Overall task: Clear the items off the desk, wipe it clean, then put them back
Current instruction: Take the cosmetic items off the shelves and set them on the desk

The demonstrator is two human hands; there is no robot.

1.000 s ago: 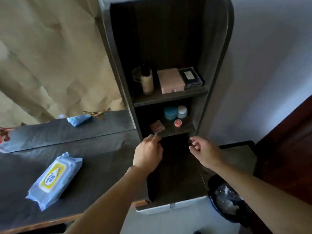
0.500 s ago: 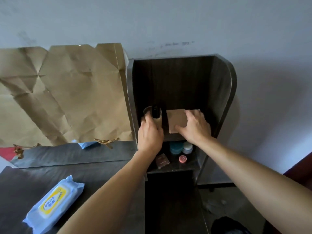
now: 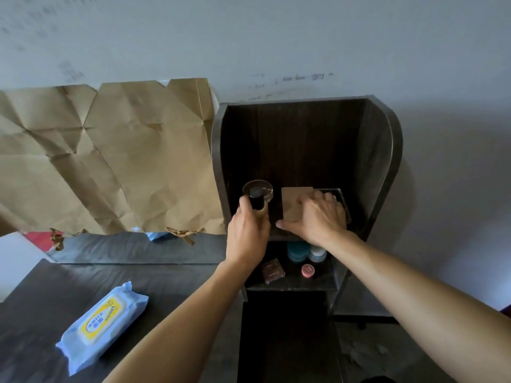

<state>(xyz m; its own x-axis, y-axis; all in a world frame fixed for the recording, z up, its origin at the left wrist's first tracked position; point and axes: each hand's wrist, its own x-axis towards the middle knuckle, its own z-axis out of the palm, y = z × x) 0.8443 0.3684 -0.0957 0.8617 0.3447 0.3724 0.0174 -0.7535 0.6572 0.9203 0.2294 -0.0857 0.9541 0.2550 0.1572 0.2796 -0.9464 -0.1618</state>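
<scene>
wipes pack (image 3: pixel 102 328) lying on desk (image 3: pixel 38 308) | my left hand (image 3: pixel 249 230) curled round bottle (image 3: pixel 258 204) in shelf unit (image 3: pixel 384 167) | my right hand (image 3: pixel 322 217) spread flat over tan box (image 3: pixel 293 207), probably not gripping | jars (image 3: pixel 297 250) below untouched | clearing barely begun; wiping, returning all ahead

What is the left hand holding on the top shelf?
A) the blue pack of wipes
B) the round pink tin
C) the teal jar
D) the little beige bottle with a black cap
D: the left hand curls round the small beige bottle with a black cap, while the blue wipes pack lies apart on the dark desk.
</scene>
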